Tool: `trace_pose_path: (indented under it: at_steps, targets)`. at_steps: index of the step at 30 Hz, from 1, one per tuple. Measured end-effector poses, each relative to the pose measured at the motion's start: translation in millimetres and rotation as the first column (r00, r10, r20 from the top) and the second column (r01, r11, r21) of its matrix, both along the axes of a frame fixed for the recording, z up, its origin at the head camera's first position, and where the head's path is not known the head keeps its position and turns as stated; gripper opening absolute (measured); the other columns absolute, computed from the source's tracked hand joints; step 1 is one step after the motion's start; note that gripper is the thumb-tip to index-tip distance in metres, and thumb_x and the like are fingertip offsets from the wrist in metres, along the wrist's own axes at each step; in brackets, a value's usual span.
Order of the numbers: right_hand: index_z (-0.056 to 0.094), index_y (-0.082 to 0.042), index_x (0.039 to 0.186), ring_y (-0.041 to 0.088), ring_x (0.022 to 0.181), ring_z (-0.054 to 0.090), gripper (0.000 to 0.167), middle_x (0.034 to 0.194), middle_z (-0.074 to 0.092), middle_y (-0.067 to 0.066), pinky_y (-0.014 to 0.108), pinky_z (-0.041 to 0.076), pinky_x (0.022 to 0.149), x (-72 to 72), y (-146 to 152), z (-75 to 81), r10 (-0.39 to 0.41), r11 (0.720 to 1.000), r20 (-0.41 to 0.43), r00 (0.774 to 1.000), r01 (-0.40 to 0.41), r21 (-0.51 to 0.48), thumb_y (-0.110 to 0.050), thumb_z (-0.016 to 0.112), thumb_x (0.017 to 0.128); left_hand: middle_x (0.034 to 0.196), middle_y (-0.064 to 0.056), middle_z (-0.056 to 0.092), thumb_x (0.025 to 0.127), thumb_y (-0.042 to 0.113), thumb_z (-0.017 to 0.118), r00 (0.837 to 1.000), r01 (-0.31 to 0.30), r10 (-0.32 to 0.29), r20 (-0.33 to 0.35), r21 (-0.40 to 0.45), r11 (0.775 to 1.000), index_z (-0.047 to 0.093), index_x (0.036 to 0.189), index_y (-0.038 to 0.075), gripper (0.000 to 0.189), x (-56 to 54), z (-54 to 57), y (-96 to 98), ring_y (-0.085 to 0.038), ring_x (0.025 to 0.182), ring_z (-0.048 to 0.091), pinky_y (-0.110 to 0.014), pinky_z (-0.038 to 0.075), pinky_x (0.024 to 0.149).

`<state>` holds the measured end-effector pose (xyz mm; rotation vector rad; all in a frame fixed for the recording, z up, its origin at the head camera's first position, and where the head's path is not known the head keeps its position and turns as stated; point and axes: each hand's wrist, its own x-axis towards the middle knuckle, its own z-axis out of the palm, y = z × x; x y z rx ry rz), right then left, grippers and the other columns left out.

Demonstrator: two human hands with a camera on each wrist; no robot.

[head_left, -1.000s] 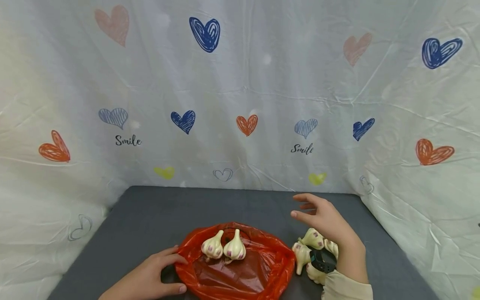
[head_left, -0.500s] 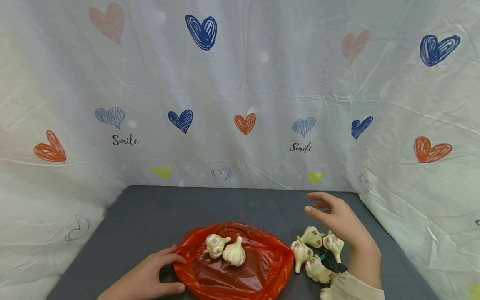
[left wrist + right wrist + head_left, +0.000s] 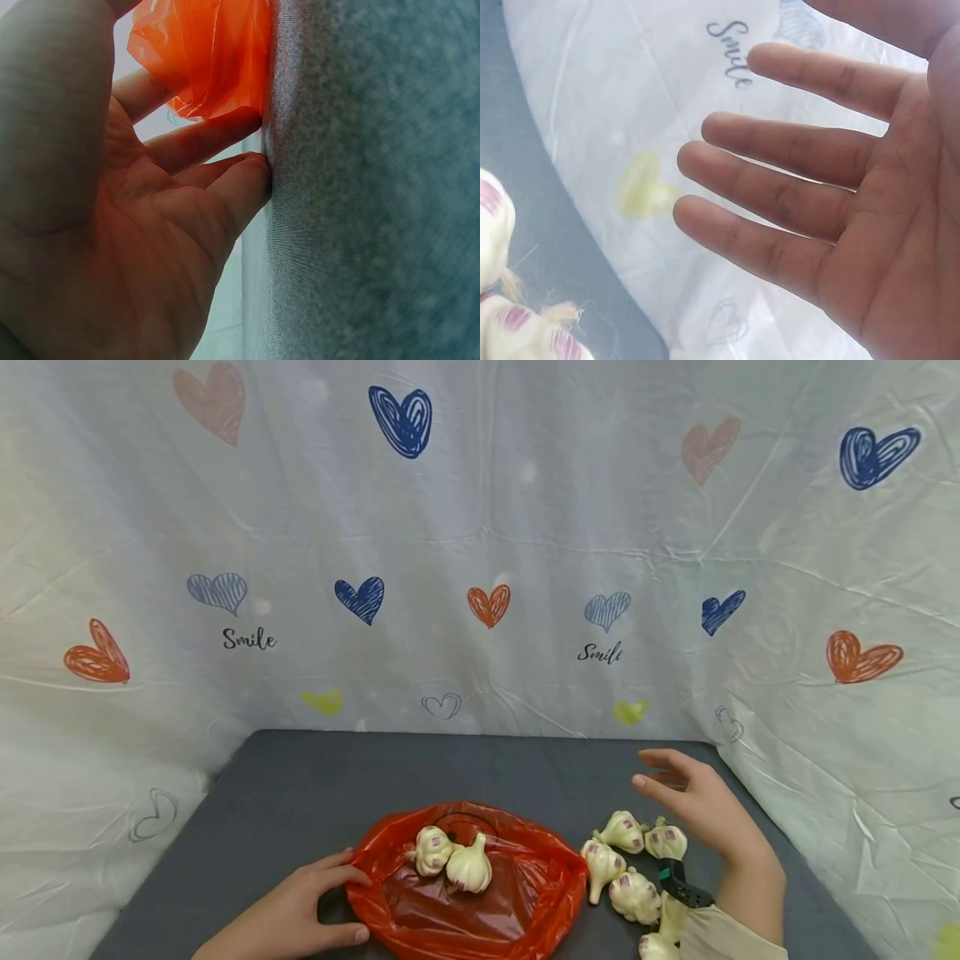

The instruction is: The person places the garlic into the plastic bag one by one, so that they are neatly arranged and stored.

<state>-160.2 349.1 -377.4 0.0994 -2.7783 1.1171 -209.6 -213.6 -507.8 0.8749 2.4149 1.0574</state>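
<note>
A red plastic bag [image 3: 465, 935] lies spread with its mouth up on the dark table. Inside it two garlic bulbs [image 3: 470, 865] touch each other. My left hand [image 3: 292, 906] rests at the bag's left edge, thumb and fingers apart. In the left wrist view its fingers [image 3: 202, 142] reach the table surface beside the orange-red plastic [image 3: 210, 52]. More garlic bulbs [image 3: 634, 895] lie to the right of the bag. Above and beyond them my right hand [image 3: 701, 797] hovers with nothing in it. Its fingers [image 3: 780, 191] are extended and spread in the right wrist view.
Behind the table [image 3: 360, 768] hangs a white curtain [image 3: 487, 677] printed with hearts and "Smile", and it wraps round both sides. A black band [image 3: 682, 883] circles my right wrist, partly hiding the nearest bulbs along with the sleeve [image 3: 731, 935].
My right hand has moved right, away from the bag, uncovering more of the loose garlic. Inside the bag the left bulb has rolled over against the other. My left hand stays put.
</note>
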Motion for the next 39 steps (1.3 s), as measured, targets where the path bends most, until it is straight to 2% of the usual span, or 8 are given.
trace_pose_path:
  at_steps: [11,20,25,31,39]
  targets:
    - [0.054,-0.004,0.158,0.049,0.134,0.061,0.065,0.153,0.058,0.028,0.061,0.058,0.098,2.2,24,-17.7,-0.023,0.999,0.043,0.999,0.024,-0.026,-0.043,0.07,0.109,0.157,-0.028,0.053,0.099,0.045,0.083,1.0,0.002,-0.002,0.002,0.011,1.0,0.073,0.137,0.025,0.044,-0.4,1.0,1.4,-0.064,0.145,0.043,-0.077,0.048,0.103]
    - [0.045,-0.002,0.164,0.049,0.141,0.056,0.075,0.159,0.052,0.029,0.063,0.054,0.104,2.4,46,-36.0,-0.046,0.995,0.153,0.987,0.059,-0.08,-0.045,0.071,0.108,0.156,-0.031,0.052,0.101,0.044,0.081,1.0,0.024,-0.024,-0.002,0.006,1.0,0.073,0.137,0.023,0.043,-3.0,0.2,-0.8,-0.068,0.144,0.041,-0.078,0.048,0.101]
    - [0.045,-0.003,0.165,0.049,0.143,0.054,0.076,0.162,0.049,0.029,0.064,0.053,0.105,4.1,52,-42.3,-0.05,0.993,0.192,0.98,0.069,-0.095,-0.045,0.072,0.107,0.155,-0.028,0.054,0.102,0.042,0.079,1.0,0.03,-0.03,0.006,0.023,0.999,0.072,0.137,0.024,0.04,-3.3,-2.3,-2.1,-0.069,0.144,0.039,-0.081,0.046,0.101]
    - [0.042,-0.005,0.167,0.052,0.147,0.048,0.077,0.166,0.045,0.028,0.067,0.05,0.107,4.5,62,-51.5,-0.023,0.989,0.255,0.967,0.06,-0.139,-0.043,0.072,0.107,0.155,-0.029,0.054,0.101,0.043,0.081,1.0,0.019,-0.019,0.002,0.01,1.0,0.073,0.137,0.024,0.041,-3.5,-3.6,-1.2,-0.068,0.144,0.04,-0.081,0.046,0.101]
    - [0.041,-0.001,0.167,0.055,0.148,0.045,0.073,0.167,0.042,0.03,0.063,0.054,0.105,2.1,69,-68.7,0.056,0.977,0.273,0.96,0.004,-0.215,-0.029,0.074,0.107,0.157,-0.032,0.051,0.101,0.042,0.081,0.999,0.021,-0.021,0.026,0.017,1.0,0.072,0.138,0.024,0.042,-5.0,-3.8,-2.1,-0.068,0.144,0.04,-0.081,0.045,0.102]
